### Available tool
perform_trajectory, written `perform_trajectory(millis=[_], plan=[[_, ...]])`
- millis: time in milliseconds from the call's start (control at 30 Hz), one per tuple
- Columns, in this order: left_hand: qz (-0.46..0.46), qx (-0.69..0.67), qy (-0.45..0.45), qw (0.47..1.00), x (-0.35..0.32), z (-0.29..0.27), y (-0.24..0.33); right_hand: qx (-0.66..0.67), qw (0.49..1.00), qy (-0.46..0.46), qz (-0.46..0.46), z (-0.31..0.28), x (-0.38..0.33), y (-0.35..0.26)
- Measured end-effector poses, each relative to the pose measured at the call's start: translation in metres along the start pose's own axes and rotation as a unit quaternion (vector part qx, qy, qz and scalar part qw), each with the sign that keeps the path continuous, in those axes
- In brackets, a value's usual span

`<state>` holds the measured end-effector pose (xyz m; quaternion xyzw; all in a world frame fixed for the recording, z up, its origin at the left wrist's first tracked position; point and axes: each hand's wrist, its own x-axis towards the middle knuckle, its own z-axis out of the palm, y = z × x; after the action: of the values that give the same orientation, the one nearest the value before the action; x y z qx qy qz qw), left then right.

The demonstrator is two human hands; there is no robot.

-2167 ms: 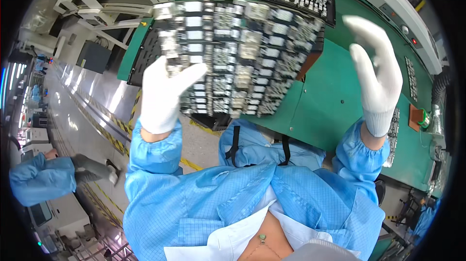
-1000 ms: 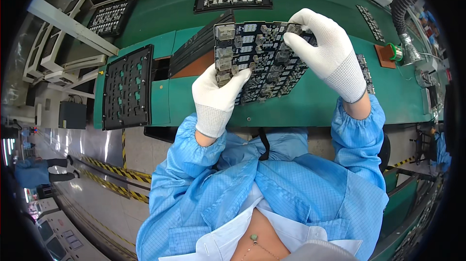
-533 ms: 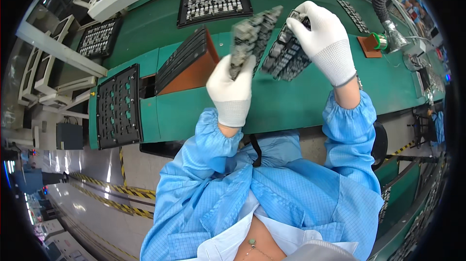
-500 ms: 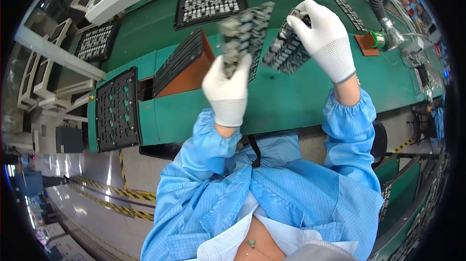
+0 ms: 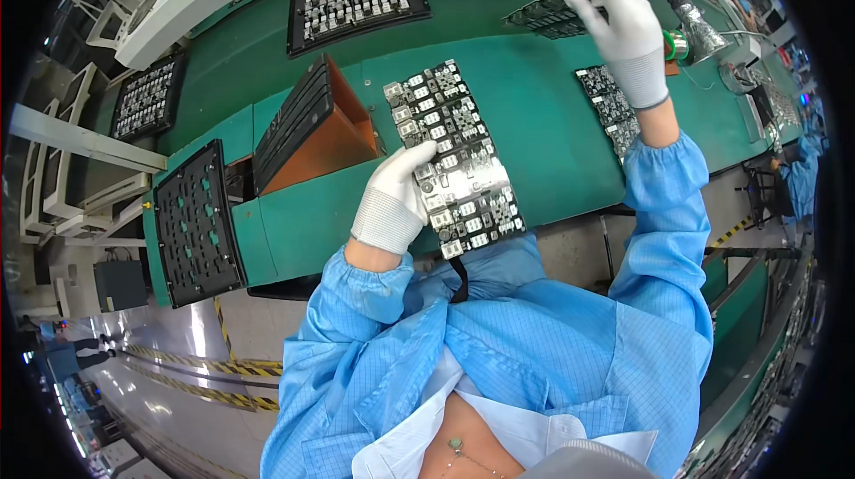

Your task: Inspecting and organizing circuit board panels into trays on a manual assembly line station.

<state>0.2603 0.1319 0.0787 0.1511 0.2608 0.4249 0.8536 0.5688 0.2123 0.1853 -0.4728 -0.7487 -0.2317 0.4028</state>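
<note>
While the left hand (image 5: 394,192) grips a populated circuit-board panel (image 5: 456,136) along its left edge, at the centre of the frame, the right hand (image 5: 621,34) grasps a second panel (image 5: 545,16) at the upper right. A third panel (image 5: 609,103) lies on the green counter (image 5: 548,136), right of centre. A black component tray (image 5: 417,0) occupies the upper left.

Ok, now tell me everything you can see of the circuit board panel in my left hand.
The circuit board panel is a flat, roughly rectangular dark sheet, densely set with rows of small parts: pale rectangles, tiny components and metal-looking silvery blocks along its left edge. Bright glare washes out a patch below its middle. The left hand grips that left edge, thumb on the populated face, which is toward the camera. In view, it overlaps the front edge of the green bench.
</note>
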Motion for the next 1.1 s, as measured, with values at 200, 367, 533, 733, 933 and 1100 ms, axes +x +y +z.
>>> perform_trajectory(millis=[200,367,533,733,933,1100], plan=[[-0.033,-0.041,-0.03,0.998,0.0,-0.002,0.004,-0.053,0.995,-0.043,-0.076,0.026,-0.031,-0.008],[-0.019,-0.079,-0.079,0.994,-0.002,-0.013,0.008,-0.053,0.973,-0.175,-0.141,0.033,-0.105,-0.038],[-0.023,-0.088,-0.082,0.993,-0.002,-0.004,0.014,-0.081,0.967,-0.199,-0.136,0.015,-0.135,-0.055],[-0.025,-0.054,-0.051,0.997,0.011,0.005,0.03,-0.129,0.958,-0.238,-0.09,0.012,-0.153,-0.049],[-0.016,-0.012,-0.048,0.999,0.025,0.013,0.039,-0.12,0.96,-0.253,0.011,0.008,-0.128,-0.035],[0.005,-0.007,-0.041,0.999,0.037,0.011,0.035,-0.147,0.988,-0.011,-0.035,0.013,-0.048,0.014]])
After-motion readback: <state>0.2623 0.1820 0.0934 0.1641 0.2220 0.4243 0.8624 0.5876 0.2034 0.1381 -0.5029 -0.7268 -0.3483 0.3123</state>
